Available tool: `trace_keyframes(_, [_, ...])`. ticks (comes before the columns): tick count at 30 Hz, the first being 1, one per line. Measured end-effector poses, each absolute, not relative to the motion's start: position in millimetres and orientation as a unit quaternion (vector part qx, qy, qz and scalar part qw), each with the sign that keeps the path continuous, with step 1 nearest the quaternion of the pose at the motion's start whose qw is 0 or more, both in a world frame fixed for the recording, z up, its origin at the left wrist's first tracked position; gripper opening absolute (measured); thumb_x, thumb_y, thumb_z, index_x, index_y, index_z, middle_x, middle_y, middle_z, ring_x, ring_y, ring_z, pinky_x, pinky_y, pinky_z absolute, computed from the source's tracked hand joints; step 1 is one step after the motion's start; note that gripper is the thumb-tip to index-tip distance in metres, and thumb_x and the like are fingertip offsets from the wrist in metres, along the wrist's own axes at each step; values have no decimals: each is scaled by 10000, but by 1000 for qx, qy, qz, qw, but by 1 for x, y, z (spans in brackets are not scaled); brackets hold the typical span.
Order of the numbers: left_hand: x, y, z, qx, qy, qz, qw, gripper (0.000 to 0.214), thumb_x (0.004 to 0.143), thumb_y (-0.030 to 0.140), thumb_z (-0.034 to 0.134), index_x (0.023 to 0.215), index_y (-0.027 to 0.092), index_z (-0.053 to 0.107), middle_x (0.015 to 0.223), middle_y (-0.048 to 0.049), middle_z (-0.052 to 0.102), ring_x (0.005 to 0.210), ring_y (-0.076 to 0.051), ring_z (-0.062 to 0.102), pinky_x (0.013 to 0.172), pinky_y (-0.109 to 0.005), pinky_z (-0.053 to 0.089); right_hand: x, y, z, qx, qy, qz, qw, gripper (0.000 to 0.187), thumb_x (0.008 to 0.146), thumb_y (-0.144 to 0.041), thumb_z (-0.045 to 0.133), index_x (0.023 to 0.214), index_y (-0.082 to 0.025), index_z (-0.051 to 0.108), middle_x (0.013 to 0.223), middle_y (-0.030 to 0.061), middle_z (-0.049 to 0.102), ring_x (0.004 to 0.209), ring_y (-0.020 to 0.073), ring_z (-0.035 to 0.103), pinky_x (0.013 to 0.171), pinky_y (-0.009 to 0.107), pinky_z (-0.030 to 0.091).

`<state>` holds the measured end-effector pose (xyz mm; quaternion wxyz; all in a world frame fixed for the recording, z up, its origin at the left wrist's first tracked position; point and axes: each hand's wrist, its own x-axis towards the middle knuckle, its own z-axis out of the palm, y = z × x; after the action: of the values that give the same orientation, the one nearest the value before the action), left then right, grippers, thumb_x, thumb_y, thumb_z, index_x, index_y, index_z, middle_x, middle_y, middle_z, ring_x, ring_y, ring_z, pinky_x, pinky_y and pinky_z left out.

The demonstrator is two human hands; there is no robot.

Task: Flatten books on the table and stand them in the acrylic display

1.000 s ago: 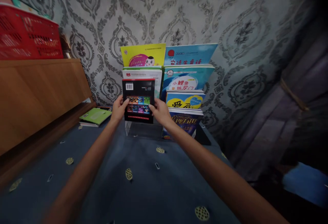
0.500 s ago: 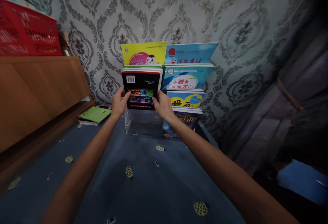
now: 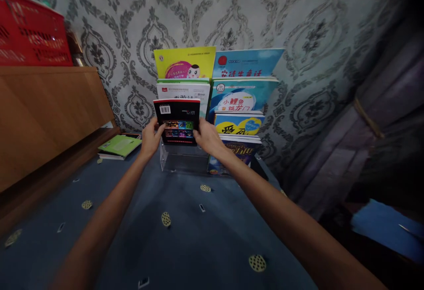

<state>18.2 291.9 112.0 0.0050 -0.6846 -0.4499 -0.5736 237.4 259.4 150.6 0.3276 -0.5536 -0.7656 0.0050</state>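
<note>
Between both hands I hold a black book (image 3: 177, 117), its back cover with a barcode and small coloured pictures facing me. My left hand (image 3: 152, 137) grips its left edge, thumb on the cover; my right hand (image 3: 209, 136) grips the right edge. Behind it a white book (image 3: 192, 90) and a yellow book (image 3: 185, 58) stand in the left column of a clear tiered rack (image 3: 182, 162). The rack's lowest left tier shows no book. In the right column stand several books, among them a light-blue book (image 3: 251, 95) and a dark-blue book (image 3: 243, 150).
Left of the rack a green book (image 3: 119, 145) lies on a small stack. The blue patterned cloth (image 3: 172, 254) covers the surface. A wooden cabinet (image 3: 56, 117) with a red basket (image 3: 36, 33) on it stands at the left. A curtain (image 3: 347, 148) hangs at the right.
The black book has come down and slightly left in my hands, tilted a little. The white book's cover behind it now shows. The view has shifted slightly.
</note>
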Motion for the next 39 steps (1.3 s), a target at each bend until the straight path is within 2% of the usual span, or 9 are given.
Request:
trace_keyframes(2, [16, 293, 108, -687, -459, -563, 10, 180, 916, 358, 568, 952, 194, 634, 747, 11, 603, 711, -164, 563, 678, -258, 411, 236, 256, 152, -560, -766, 20, 316, 332, 898, -185, 495, 1218, -98, 510, 1010, 187, 707, 951, 334, 677, 839, 437, 515])
trace_keyframes(6, [13, 295, 101, -695, -474, -539, 25, 170, 907, 357, 576, 839, 202, 589, 734, 9, 591, 706, -165, 550, 673, -261, 404, 236, 252, 151, -566, -764, 44, 306, 336, 903, -214, 512, 1229, -135, 492, 942, 163, 709, 893, 338, 684, 793, 451, 510])
trace_keyframes(13, [11, 296, 87, -709, -504, -491, 48, 133, 898, 320, 574, 831, 207, 558, 763, -11, 598, 725, -186, 568, 697, -285, 428, 234, 246, 139, -556, -766, 54, 320, 456, 902, -217, 507, 1334, -80, 459, 903, 156, 700, 845, 304, 685, 783, 442, 507])
trace_keyframes(16, [12, 296, 84, -705, -508, -491, 57, 126, 910, 328, 551, 863, 211, 562, 779, -17, 603, 738, -192, 574, 705, -291, 436, 233, 244, 131, -550, -759, 64, 342, 519, 894, -202, 513, 1382, -43, 434, 957, 193, 710, 856, 306, 696, 799, 439, 509])
trace_keyframes(19, [14, 295, 83, -704, -508, -490, 69, 127, 920, 319, 535, 954, 207, 584, 839, -36, 626, 781, -207, 592, 736, -309, 455, 233, 243, 123, -531, -761, 54, 369, 591, 875, -188, 528, 1438, -62, 399, 1133, 231, 691, 984, 327, 690, 867, 450, 510])
trace_keyframes(27, [22, 292, 81, -692, -529, -485, 78, 182, 941, 291, 506, 1067, 203, 603, 978, -81, 636, 884, -242, 611, 818, -357, 491, 225, 253, 103, -514, -725, 85, 451, 646, 845, -244, 579, 1453, -98, 416, 1378, 217, 594, 1245, 330, 596, 1064, 456, 467])
trace_keyframes(32, [27, 293, 78, -682, -527, -500, 82, 201, 957, 302, 483, 1084, 202, 603, 1003, -93, 625, 910, -255, 606, 839, -378, 495, 218, 258, 93, -518, -692, 138, 484, 623, 835, -239, 543, 1441, -130, 449, 1328, 182, 634, 1219, 314, 612, 1054, 478, 484])
trace_keyframes(39, [32, 292, 78, -672, -532, -507, 88, 226, 951, 280, 479, 1112, 189, 610, 1029, -120, 620, 994, -304, 599, 880, -435, 498, 217, 266, 82, -516, -656, 135, 534, 590, 794, -191, 553, 1382, -158, 530, 1316, 151, 660, 1206, 303, 621, 1066, 492, 478])
